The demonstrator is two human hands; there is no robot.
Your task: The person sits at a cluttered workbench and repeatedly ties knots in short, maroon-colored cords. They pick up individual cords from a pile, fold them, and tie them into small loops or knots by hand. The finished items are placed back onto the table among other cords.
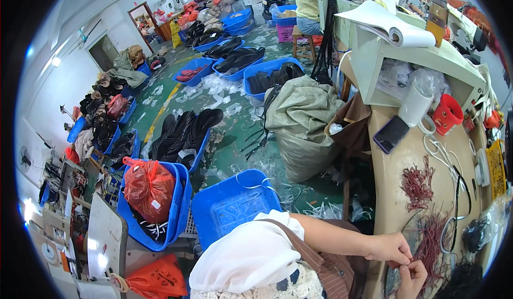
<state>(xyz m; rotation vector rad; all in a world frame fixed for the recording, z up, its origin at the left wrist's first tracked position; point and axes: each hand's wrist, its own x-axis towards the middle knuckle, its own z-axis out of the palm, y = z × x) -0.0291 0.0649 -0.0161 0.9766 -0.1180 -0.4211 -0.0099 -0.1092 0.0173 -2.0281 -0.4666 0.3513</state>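
At the lower right, over the tan bench (387, 187), my left hand (391, 248) is closed in a pinch. My right hand (412, 279) is just below it, with its fingers bent and its thumb near the left fingertips. Between the two hands a small bit of dark red shows, which looks like thin cord; most of it is hidden by my fingers. Right beside them lies a tangled heap of dark red cords (432, 240). A smaller bunch of the same cords (418, 186) rests farther up the bench.
White and black strips (448, 235) curl along the bench past the cords. A phone (391, 134), a red cup (448, 113) and a clear plastic roll (416, 104) stand farther back. A blue tub (235, 203) and a large woven sack (299, 128) are on the floor to the left.
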